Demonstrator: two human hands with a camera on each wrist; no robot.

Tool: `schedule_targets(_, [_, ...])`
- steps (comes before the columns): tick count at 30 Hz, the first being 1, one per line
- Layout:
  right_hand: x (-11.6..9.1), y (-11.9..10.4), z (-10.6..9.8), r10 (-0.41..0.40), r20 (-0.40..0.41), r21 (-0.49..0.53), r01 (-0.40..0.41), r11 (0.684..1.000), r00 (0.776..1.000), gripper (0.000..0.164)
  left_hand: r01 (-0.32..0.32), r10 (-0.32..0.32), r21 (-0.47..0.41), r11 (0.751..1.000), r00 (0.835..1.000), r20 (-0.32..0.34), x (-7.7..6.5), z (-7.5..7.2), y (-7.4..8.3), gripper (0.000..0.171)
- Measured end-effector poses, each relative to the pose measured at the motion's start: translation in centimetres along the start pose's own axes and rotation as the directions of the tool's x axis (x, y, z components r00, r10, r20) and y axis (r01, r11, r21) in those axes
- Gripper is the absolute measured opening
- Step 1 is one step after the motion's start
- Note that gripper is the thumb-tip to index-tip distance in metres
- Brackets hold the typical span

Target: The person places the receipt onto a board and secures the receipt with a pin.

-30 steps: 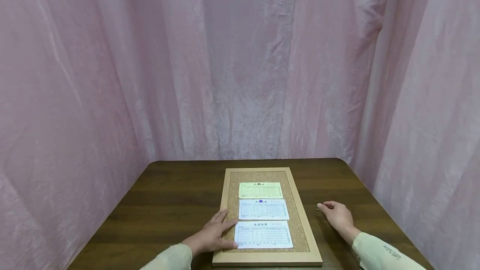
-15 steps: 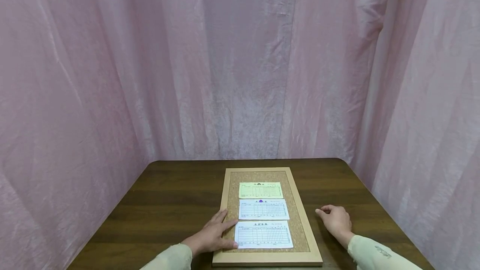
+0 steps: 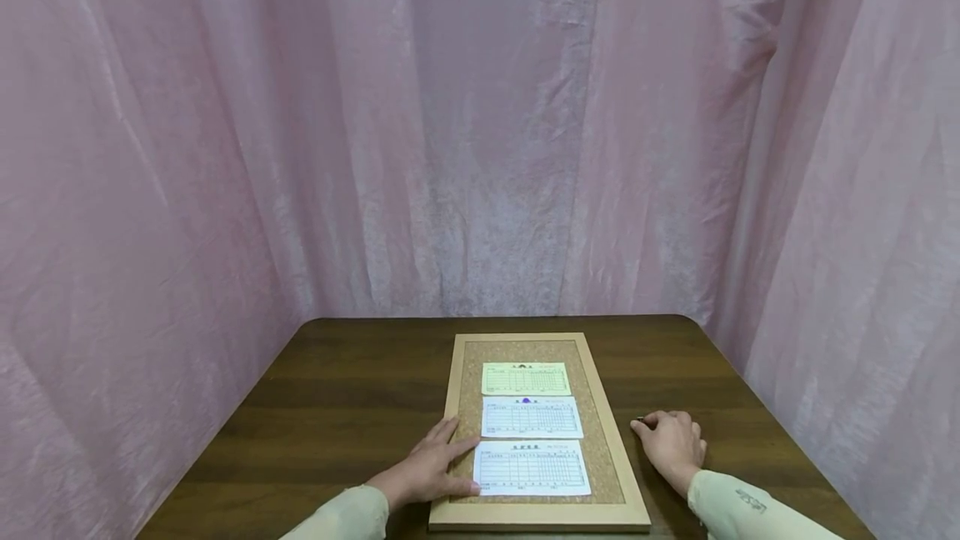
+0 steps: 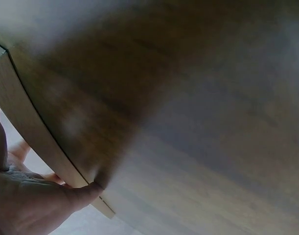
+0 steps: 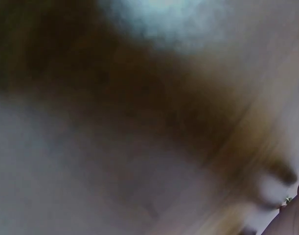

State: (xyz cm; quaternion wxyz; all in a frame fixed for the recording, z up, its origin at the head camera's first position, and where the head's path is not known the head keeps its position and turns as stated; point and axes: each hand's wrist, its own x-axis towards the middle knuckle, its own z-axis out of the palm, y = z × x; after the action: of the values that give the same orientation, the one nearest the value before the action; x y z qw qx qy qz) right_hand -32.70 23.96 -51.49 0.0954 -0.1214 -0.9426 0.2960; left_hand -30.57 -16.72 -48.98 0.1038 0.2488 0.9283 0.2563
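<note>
My left hand [image 3: 431, 472] rests spread over the left edge of a wood-framed corkboard [image 3: 540, 515], its thumb tip on the lowest white slip [image 3: 534, 469]. In the left wrist view, a finger [image 4: 85, 194] reaches over the frame's side. Above that slip lie another white slip [image 3: 529, 421] with a purple pushpin [image 3: 526, 400] at its top and a green slip [image 3: 523, 382] with a dark spot at its top. Right of the board, my right hand [image 3: 669, 446] pinches a small tack [image 3: 641, 418] between thumb and fingertips, low over the table, mostly hidden by the fingers.
The board lies flat on a dark wooden table [image 3: 337, 407] with rounded far corners. Pink curtains [image 3: 480, 148] hang behind the table and along both sides. Much of both wrist views is blurred by something close to the lens.
My right hand has shifted slightly left and closer to me, its fingers curling more around the tack. The left hand keeps its place on the board. The head view has shifted slightly.
</note>
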Motion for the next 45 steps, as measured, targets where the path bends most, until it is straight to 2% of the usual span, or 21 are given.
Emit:
schedule_targets(21, [0.7,0.0,0.6,0.011,-0.035,-0.010,-0.011,1.000,0.999,0.028,0.001,-0.001,0.017,1.000,1.000,0.001,0.1,0.1,-0.2,0.077])
schedule_targets(35, [1.3,0.2,0.0,-0.023,0.018,-0.036,0.023,0.999,1.000,0.030,0.006,-0.006,0.019,1.000,1.000,0.005,0.2,0.2,-0.3,0.077])
schedule_targets(45, [1.7,0.5,-0.2,-0.055,0.023,-0.053,0.056,0.997,0.998,0.026,0.004,-0.004,0.010,1.000,1.000,0.004,0.1,0.0,-0.1,0.078])
